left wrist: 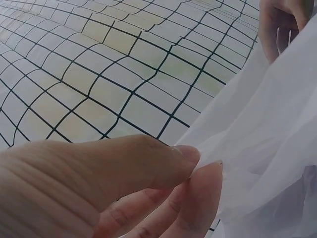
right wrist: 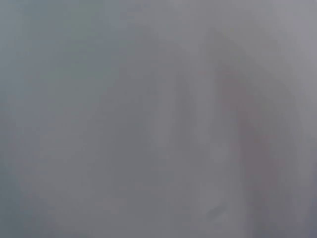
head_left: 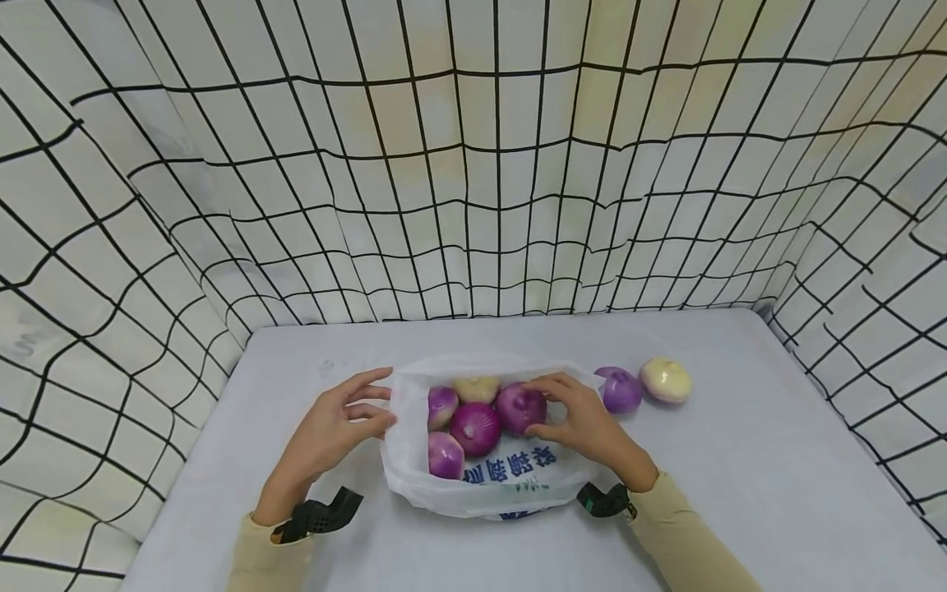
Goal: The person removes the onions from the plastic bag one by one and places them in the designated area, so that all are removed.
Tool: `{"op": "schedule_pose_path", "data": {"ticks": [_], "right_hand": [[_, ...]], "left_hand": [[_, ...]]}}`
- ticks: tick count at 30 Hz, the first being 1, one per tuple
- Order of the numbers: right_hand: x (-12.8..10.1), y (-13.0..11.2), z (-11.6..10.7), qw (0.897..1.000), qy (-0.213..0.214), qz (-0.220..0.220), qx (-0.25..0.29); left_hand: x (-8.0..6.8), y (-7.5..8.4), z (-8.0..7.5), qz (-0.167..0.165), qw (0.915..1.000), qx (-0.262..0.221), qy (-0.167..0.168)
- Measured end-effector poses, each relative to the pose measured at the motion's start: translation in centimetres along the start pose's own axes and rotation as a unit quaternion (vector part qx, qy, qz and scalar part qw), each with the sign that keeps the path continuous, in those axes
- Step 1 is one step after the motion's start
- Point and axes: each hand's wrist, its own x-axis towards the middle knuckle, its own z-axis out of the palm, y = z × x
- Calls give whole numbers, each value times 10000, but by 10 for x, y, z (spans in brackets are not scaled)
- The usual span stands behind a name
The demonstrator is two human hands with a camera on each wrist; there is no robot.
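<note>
A white plastic bag [head_left: 414,489] with blue printing lies open on the table, several onions inside it. My right hand [head_left: 584,419] reaches into the bag and holds a purple onion [head_left: 518,409] between thumb and fingers. Beside that onion are a darker purple onion [head_left: 476,429] and a pale yellowish onion [head_left: 477,389]; two more purple ones sit at the left. At the bag's left edge, my left hand [head_left: 336,423] pinches the plastic; thumb and index fingertip meet at the white film [left wrist: 247,163] in the left wrist view. Whitish blur fills the right wrist view.
On the table [head_left: 740,477], right of the bag, lie a loose purple onion [head_left: 620,390] and a pale onion [head_left: 666,380]. A white wall with a black grid [head_left: 496,205] closes off the back and both sides.
</note>
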Motion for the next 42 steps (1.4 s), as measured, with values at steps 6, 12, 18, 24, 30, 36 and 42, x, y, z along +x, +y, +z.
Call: {"op": "schedule_pose_path", "data": {"ticks": [6, 12, 18, 24, 30, 36, 42], "right_hand": [[1, 5, 4, 10000, -29, 79, -45], [0, 8, 7, 9999, -22, 102, -88], [0, 8, 8, 9995, -114, 299, -43], [0, 9, 10, 9993, -132, 344, -82], [1, 9, 11, 9989, -139, 440, -54], [1, 8, 12, 9984, -167, 532, -79], [0, 7, 11, 9982, -164, 537, -218]], "left_hand": [[1, -2, -1, 14, 10000, -36, -22], [1, -3, 0, 9, 10000, -47, -26], [1, -4, 1, 2, 10000, -24, -30], [2, -3, 1, -2, 10000, -10, -16], [2, -3, 1, -1, 10000, 31, -1], [2, -3, 1, -20, 10000, 20, 2], [2, -4, 1, -23, 10000, 36, 9]]}}
